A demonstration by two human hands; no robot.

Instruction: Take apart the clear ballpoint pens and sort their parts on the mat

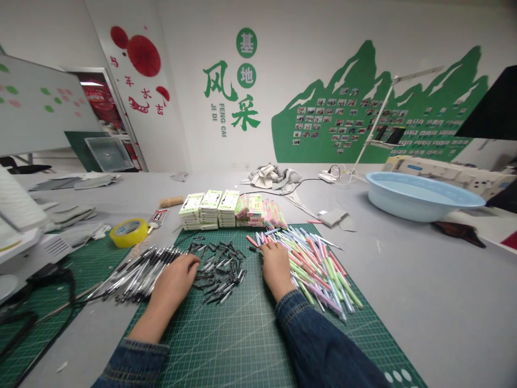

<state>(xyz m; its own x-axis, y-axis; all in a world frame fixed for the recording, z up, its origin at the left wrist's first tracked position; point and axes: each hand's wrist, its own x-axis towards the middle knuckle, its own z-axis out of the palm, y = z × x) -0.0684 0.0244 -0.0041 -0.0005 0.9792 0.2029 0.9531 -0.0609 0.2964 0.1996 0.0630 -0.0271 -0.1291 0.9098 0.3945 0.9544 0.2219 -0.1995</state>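
My left hand point(174, 277) is curled between a pile of clear-barrelled pens with black parts point(139, 272) and a scatter of small black pen parts point(220, 264), some with metallic tips. Its thumb and forefinger are close together, and whatever lies between them is hidden. Over the left edge of a heap of pastel pen barrels point(319, 264), in pink, green, blue and purple, my right hand point(277, 267) bends its fingers down. A short dark piece point(253, 249) lies by those fingertips; I cannot make out what they grip.
A green cutting mat point(226, 345) lies beneath the hands. Behind the piles stand stacked small boxes point(210, 207). Yellow tape point(129, 233) is at left, beside a white machine point(24, 248). A blue basin point(420, 199) and crumpled cloth point(270, 177) sit farther back.
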